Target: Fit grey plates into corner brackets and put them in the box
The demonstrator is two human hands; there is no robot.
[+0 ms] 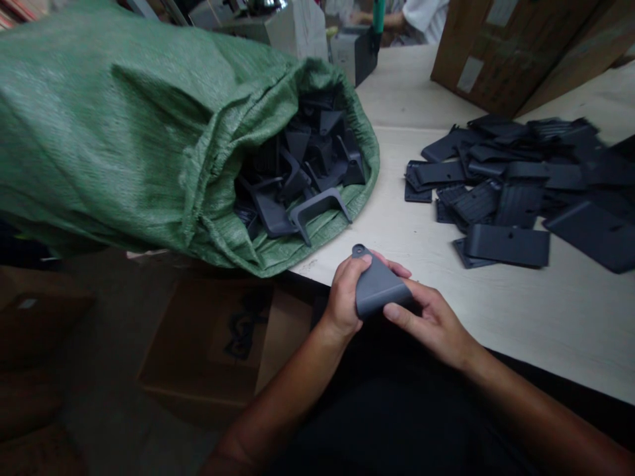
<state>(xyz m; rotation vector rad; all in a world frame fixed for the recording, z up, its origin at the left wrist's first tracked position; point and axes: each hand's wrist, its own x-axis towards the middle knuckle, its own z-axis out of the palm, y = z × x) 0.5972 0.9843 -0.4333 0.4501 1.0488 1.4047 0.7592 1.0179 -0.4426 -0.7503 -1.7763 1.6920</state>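
Note:
Between my two hands, over the table's front edge, is a dark grey plastic bracket (381, 287) with a small round hole at its upper corner. My left hand (344, 294) is wrapped round its left side, thumb on the upper face. My right hand (431, 320) grips the right side, thumb at the lower edge and fingers partly hidden behind. Just beyond, an open green woven sack (149, 132) lies on its side. Many similar grey plastic brackets (322, 205) fill its mouth.
To the right, flat dark plastic pieces (508, 244) lie piled on the white table (496, 304). A cardboard box (489, 53) stands behind them. Below the table's left edge is another cardboard box (208, 344). At the back, a person's white sleeve (424, 20) shows near a grey machine (352, 53).

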